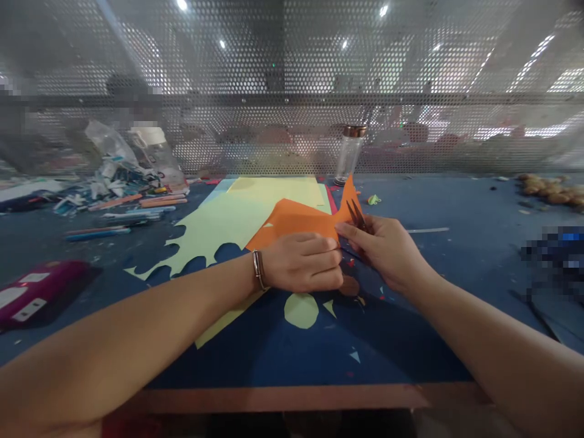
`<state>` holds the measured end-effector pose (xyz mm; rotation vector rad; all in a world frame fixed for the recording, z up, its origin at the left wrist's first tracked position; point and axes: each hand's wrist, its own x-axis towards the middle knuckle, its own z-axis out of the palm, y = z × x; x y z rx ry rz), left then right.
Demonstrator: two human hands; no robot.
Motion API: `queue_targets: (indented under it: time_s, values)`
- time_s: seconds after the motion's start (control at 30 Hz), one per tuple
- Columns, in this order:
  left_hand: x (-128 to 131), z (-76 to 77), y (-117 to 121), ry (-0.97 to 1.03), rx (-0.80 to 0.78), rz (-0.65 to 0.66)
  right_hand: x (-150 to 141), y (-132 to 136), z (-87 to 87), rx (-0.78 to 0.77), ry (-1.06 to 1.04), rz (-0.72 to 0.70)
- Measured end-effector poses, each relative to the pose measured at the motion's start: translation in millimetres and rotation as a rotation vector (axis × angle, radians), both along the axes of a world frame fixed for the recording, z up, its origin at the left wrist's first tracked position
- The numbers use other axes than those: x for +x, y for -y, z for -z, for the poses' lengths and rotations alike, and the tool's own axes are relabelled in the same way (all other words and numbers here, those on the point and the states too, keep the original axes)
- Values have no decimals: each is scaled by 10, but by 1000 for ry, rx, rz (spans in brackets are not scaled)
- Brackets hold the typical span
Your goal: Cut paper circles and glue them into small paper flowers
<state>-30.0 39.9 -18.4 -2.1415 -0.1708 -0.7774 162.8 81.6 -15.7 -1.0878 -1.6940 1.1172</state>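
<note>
In the middle of the table, my left hand [303, 263] has its fingers closed on a sheet of orange paper [296, 220]. My right hand [387, 246] grips a pair of scissors [357, 214], whose dark blades stand slightly apart against the raised right end of the orange sheet. The handles are mostly hidden by my fingers. Under and behind the orange paper lies pale green paper [219, 226] with round bites cut from its lower edge. A cut pale green disc [301, 311] and a small triangular scrap [330, 308] lie below my left hand.
Pale yellow sheets [278, 185] lie at the back. A glass bottle [349, 155] stands by the perforated metal screen [283, 140]. To the left are a plastic bottle [159, 161], several pens [98, 232] and a purple box [41, 292]. Brown lumpy things [550, 190] sit far right.
</note>
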Motion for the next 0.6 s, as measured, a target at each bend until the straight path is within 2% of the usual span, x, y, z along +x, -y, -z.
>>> queue_targets:
  time_s: [0.13, 0.23, 0.3, 0.4, 0.47, 0.5, 0.53, 0.6]
  values:
    - [23, -25, -68, 29, 24, 14, -5, -2, 7, -20, -3, -17]
    - [73, 11, -82, -16, 4, 1, 2, 9, -25, 1, -20, -4]
    - [133, 46, -26, -41, -28, -13, 17, 19, -61, 72, -1, 51]
    - [246, 51, 180, 4, -144, -52, 48, 20, -115, 172, -21, 183]
    - [308, 13, 359, 112, -321, -78, 64, 10, -136, 190, -123, 259]
    - [330, -13, 444, 175, -479, -114, 70, 5, -140, 192, -180, 284]
    - [343, -38, 516, 271, -681, -151, 72, 2, -140, 197, -230, 303]
    - [354, -71, 606, 555, -1203, -224, 68, 7, -133, 208, -305, 318]
